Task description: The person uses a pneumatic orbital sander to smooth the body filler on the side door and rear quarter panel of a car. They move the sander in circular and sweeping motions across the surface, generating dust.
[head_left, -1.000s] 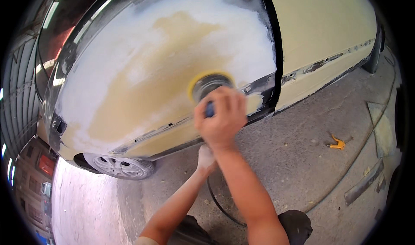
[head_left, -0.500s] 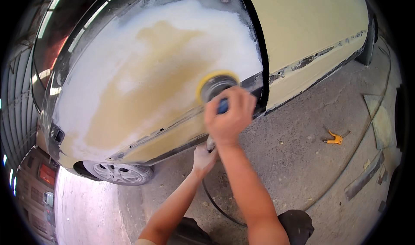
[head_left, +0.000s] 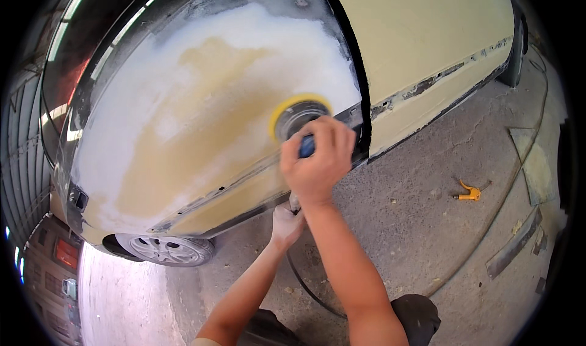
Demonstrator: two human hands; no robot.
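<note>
no package or label shows near the work — only a small yellow tool [head_left: 469, 193] lying on the concrete floor [head_left: 427, 224] well to the right, and flat scraps of card and strip beyond it at the frame's edge.

the right hand [head_left: 317, 160] is clamped over the top of a sander [head_left: 299, 121], knuckles up, forearm running straight in from the lower edge. the sander's round yellow-rimmed pad lies flat against the car panel [head_left: 201, 120], just left of the dark door gap [head_left: 360, 95]; a blue part of its body shows between the fingers.

the left hand [head_left: 285, 222] sits lower, just beneath the right wrist, dusted white, closed on the sander's tail where a dark hose [head_left: 308, 285] drops away and curves across the floor.

the panel is matt and chalky — white filler feathering into a tan patch in the middle, bare dark metal round the upper edge. the door to the right is smooth pale yellow with a chipped trim line. a silver alloy wheel [head_left: 166, 249] shows at lower left.
</note>
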